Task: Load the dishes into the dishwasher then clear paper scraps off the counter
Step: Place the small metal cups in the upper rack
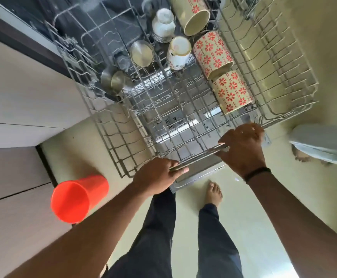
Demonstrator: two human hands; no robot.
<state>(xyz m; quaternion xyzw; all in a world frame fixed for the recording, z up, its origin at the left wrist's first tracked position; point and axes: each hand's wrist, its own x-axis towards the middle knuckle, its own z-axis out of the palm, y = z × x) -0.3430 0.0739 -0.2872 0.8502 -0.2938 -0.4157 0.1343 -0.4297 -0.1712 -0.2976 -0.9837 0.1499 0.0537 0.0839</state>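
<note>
dishwasher rack holds patterned mugs along its right side. left hand and right hand both grip its near front bar. orange cup stands near left

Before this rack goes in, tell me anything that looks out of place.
An orange cup sits apart from the rack, at the counter edge, not loaded. In the rack, three floral mugs lie tilted on their sides, not upright.

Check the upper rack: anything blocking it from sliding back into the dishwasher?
Nothing visible blocks it. Both hands, left hand and right hand, grip the front rail of the rack. The floral mugs and steel cups sit inside it.
</note>
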